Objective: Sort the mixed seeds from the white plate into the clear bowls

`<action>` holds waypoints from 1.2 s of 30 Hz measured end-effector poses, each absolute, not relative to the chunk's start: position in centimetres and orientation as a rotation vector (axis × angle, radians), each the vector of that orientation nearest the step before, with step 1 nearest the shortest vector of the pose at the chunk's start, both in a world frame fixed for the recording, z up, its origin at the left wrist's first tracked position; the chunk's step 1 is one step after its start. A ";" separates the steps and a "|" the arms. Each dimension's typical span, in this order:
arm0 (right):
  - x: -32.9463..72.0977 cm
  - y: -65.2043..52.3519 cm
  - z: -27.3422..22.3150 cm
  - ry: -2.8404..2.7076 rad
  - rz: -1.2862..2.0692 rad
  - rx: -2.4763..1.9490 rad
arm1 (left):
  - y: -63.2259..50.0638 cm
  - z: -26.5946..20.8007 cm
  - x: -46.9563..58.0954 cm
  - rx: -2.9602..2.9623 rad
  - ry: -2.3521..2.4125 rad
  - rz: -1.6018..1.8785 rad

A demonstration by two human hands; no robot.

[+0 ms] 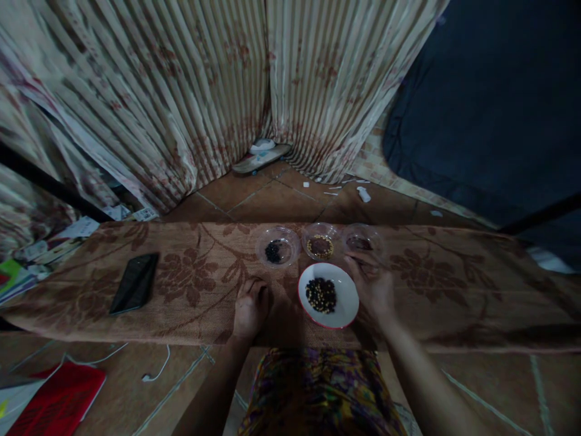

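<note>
My left hand [252,306] rests on the cloth-covered table, its fingers curled into a loose fist, with nothing visible in them. My right hand [374,284] is bent at the near rim of a clear plastic bowl [379,242] holding a few dark pieces. Its fingertips are drawn together, and what they hold, if anything, is too dark to see. Between my hands stands a white red-rimmed dish [347,297] with mixed black and yellow beans [321,295]. Two more clear bowls stand behind it, one with black beans [273,251], one with yellow kernels [320,246].
A dark phone or tablet [135,283] lies on the table's left part. Papers [77,230] are piled by the left end. Beyond the table are striped curtains [218,79], a skateboard [262,158] and small litter on the tiles. A red bag [68,396] lies on the floor.
</note>
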State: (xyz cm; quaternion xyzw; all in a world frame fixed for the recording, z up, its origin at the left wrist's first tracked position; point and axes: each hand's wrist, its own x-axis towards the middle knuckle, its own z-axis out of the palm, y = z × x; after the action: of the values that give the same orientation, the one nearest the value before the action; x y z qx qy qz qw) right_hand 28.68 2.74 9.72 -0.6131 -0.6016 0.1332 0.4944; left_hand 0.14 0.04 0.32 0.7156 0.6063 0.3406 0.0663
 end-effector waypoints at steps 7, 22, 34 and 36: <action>29.9 -0.7 7.5 -1.500 0.406 -1.596 | 0.1 0.1 0.1 2.133 1.834 1.000; 30.3 -2.5 5.9 -1.685 0.351 -1.615 | 0.1 0.4 0.2 2.150 1.851 0.980; 30.1 -2.5 5.9 -1.703 0.325 -1.644 | 0.1 0.4 0.2 2.145 1.858 0.965; 30.1 -2.5 5.9 -1.712 0.317 -1.643 | 0.0 0.4 0.2 2.142 1.862 0.966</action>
State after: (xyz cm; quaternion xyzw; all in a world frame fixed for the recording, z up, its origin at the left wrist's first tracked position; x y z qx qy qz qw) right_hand 30.06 -2.53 5.88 -0.6389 -0.6657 0.1234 0.3653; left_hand 0.22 0.03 0.43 0.7125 0.6196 0.3215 0.0717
